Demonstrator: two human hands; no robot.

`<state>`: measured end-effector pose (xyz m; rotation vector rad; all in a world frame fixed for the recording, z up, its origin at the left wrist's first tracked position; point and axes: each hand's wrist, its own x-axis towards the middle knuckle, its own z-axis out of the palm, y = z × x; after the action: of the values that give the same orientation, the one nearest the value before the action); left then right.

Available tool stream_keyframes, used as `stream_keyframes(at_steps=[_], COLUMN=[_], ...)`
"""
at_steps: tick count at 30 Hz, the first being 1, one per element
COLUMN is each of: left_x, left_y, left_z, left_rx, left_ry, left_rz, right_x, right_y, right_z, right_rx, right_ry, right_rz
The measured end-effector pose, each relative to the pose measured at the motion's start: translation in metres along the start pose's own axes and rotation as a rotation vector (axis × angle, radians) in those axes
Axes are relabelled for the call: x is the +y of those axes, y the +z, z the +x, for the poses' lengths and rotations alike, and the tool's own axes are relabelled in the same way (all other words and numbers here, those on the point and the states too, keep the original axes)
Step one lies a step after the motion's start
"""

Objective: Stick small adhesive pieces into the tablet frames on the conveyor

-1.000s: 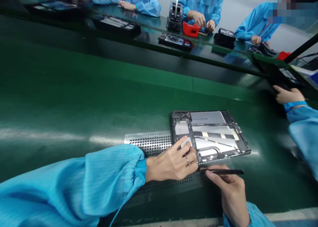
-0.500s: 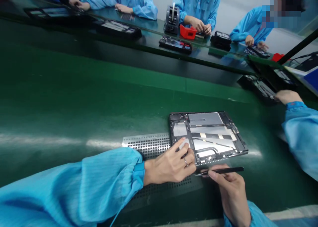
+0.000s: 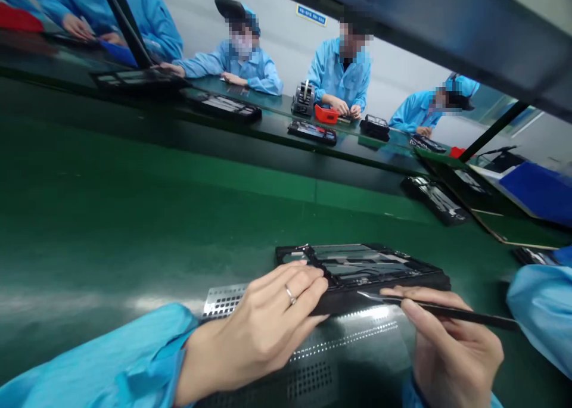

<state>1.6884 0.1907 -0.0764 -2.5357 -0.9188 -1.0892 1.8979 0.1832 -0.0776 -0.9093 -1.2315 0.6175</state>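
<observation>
A flat black electronic device (image 3: 370, 265), like a tablet with its back off, lies on the green bench and shows silver panels, dark strips and cables. My left hand (image 3: 263, 312), a ring on one finger, is closed over its near left corner, with fingers on top and the thumb low along the front side. That hand hides part of the corner. In my right hand (image 3: 451, 336) is a pair of black tweezers (image 3: 465, 314), pinched between thumb and fingers. Their thin metal tip points left, close to the device's front side.
A perforated metal-like sheet (image 3: 223, 298) lies under the device and my left hand. Similar devices (image 3: 435, 199) sit at the back right, near a blue folder (image 3: 538, 190). Across the bench, co-workers in blue sit by a red bin (image 3: 326, 115). Another sleeve (image 3: 540, 312) shows at right.
My view has tilted up and come lower, closer to the device. My right hand has shifted right with the tweezers. A co-worker's hand at the right has left the view.
</observation>
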Motion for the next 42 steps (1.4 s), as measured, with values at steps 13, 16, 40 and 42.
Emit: stream_keyframes(at_steps=[13,16,40,42], left_x=[0.001,0.001,0.002,0.002], left_y=[-0.006,-0.008,-0.008,-0.009], left_z=[0.0,0.003,0.002,0.004], left_rx=[-0.068,-0.062,-0.061,-0.064], left_ry=[-0.07,-0.059,-0.071,-0.081], left_rz=[-0.041,-0.039,-0.07,-0.071], right_x=[0.005,0.002,-0.001,0.0], right_y=[0.011,0.017,0.022,0.021], right_z=[0.005,0.006,0.006,0.006], right_rx=[0.097,0.122,0.169,0.159], right_ry=[0.045,0.032,0.015,-0.007], right_rz=[0.013,0.034,0.013,0.013])
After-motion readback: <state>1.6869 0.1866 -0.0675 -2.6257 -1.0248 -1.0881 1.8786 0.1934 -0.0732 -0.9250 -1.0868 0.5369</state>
